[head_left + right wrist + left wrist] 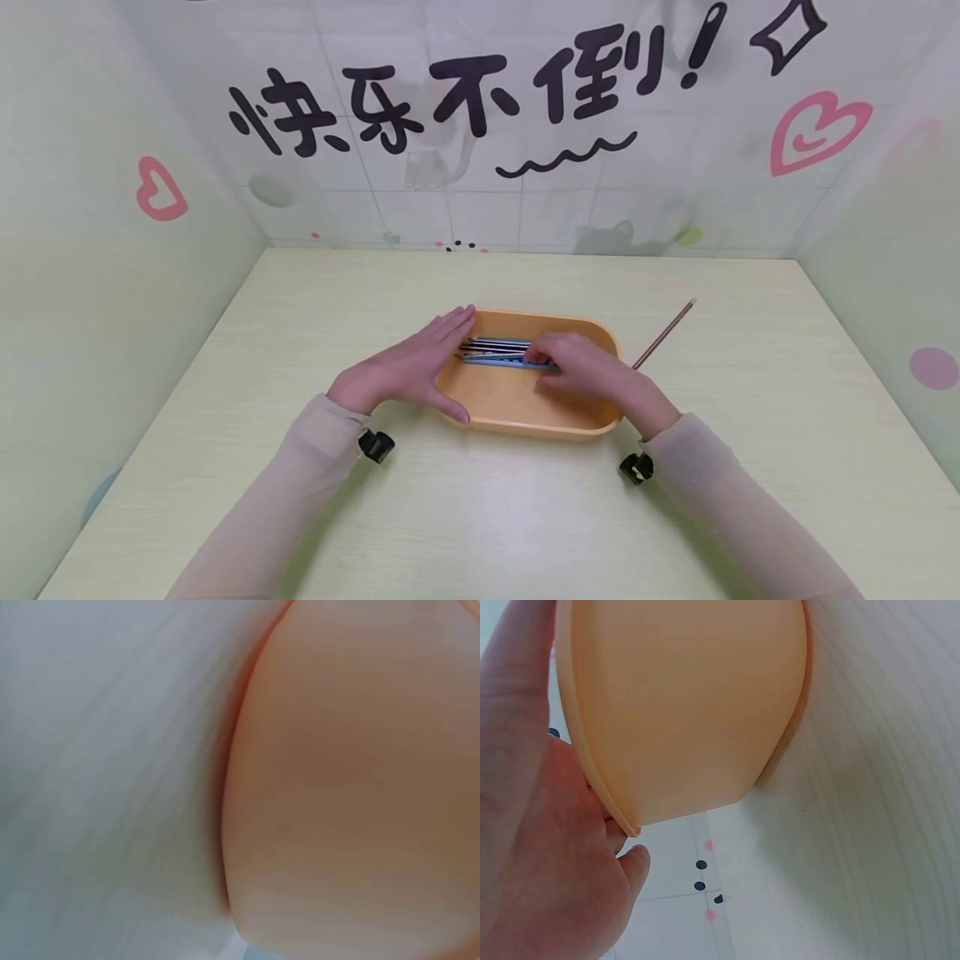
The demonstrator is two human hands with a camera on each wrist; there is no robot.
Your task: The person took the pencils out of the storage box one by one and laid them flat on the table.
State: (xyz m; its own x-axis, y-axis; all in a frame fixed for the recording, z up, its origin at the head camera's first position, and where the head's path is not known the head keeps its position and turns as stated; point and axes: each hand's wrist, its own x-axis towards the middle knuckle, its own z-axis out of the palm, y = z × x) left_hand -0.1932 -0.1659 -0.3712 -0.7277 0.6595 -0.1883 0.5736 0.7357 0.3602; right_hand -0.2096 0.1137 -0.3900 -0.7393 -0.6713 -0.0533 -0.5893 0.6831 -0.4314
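Observation:
An oblong orange tray (517, 429) sits on the table in front of me. Inside it, along the far side, lie several blue and dark pencils (495, 350) side by side. My left hand (416, 362) spans the tray's left end, thumb at the near rim and outstretched fingers at the far rim. In the left wrist view that hand (547, 847) is against the tray's rim (592, 776). My right hand (581, 365) reaches over the right end, its bent fingers at the pencils' right ends; whether it pinches any is hidden. The right wrist view shows only the tray's outer wall (337, 780) and table.
A single brown pencil (666, 333) lies slanted on the pale wooden table (480, 517), right of the tray. Light walls (480, 217) with printed letters and hearts stand behind and at both sides. A black clip-like device (377, 446) is at each wrist.

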